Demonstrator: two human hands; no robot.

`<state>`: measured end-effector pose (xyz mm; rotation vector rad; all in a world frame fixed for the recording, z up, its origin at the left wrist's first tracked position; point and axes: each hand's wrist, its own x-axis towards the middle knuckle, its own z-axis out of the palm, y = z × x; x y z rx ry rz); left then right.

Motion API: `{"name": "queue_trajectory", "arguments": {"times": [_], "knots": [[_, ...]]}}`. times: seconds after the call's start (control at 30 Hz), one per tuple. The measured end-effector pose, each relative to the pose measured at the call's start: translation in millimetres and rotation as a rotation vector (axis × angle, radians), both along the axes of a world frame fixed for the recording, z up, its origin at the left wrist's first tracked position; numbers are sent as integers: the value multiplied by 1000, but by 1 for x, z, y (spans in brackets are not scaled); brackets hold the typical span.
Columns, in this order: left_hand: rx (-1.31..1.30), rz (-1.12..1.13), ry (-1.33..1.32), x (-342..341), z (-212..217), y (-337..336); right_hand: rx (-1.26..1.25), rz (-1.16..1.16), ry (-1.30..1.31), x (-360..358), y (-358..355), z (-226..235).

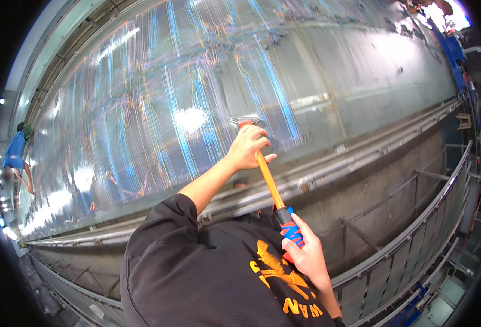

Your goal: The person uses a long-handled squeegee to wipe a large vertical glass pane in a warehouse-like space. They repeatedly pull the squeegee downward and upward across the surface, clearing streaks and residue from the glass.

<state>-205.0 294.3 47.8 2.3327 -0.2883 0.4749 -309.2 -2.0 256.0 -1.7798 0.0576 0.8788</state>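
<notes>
A long-handled scraper with an orange pole slants from my body toward a wide, shiny grey sheet. My left hand is closed around the upper end of the pole, just below its flat metal head. That head lies over the near part of the sheet; I cannot tell whether it touches. Lower down, my right hand wraps around the grip, which is bound in blue and red.
Blue and orange streaks run across the sheet. Along its near side runs a metal rail, with a railing to the right. Another person in blue stands at the far left. Blue equipment stands at the right end.
</notes>
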Motion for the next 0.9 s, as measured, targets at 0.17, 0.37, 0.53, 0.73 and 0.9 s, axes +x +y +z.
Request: {"name": "queue_trajectory", "arguments": {"times": [0.17, 0.37, 0.53, 0.73, 0.9], "knots": [[41, 31, 45, -81, 3, -106, -40, -25, -12, -71, -85, 17], [64, 34, 46, -105, -11, -145, -40, -2, -82, -96, -121, 6], [11, -29, -8, -81, -24, -139, -49, 42, -81, -73, -115, 9], [-92, 24, -101, -42, -31, -117, -101, 100, -1, -16, -70, 35], [-105, 48, -125, 10, -45, -58, -69, 148, 27, 52, -6, 38]]}}
